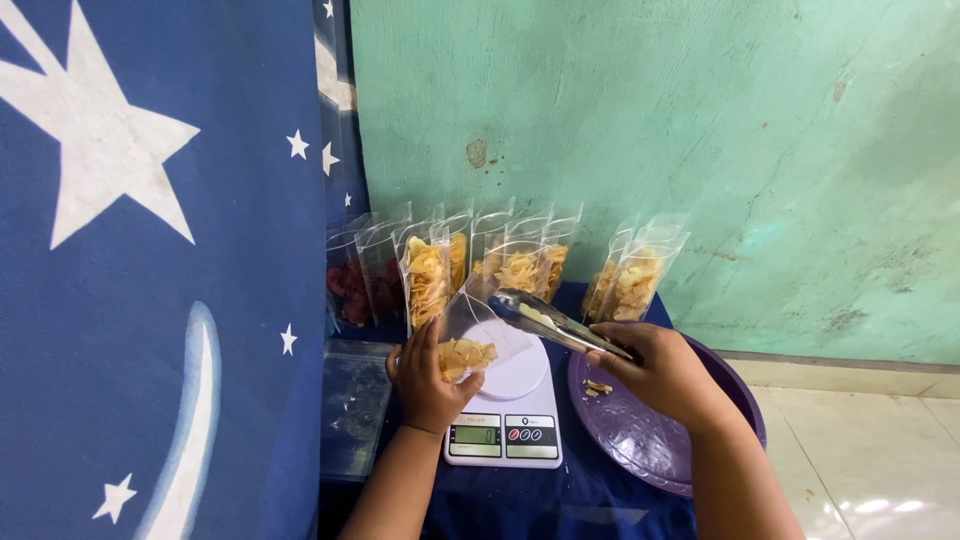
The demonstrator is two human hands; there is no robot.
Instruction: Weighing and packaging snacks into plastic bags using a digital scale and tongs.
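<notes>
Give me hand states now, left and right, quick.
Left hand: closed around a clear pouch partly filled with chips, above the scale.
Right hand: closed on metal tongs pinching a chip at the pouch mouth.

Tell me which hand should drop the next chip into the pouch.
Right, most likely. The right hand holds the tongs, whose tips grip a chip at the mouth of the pouch. The left hand is busy holding that pouch over the scale.
</notes>
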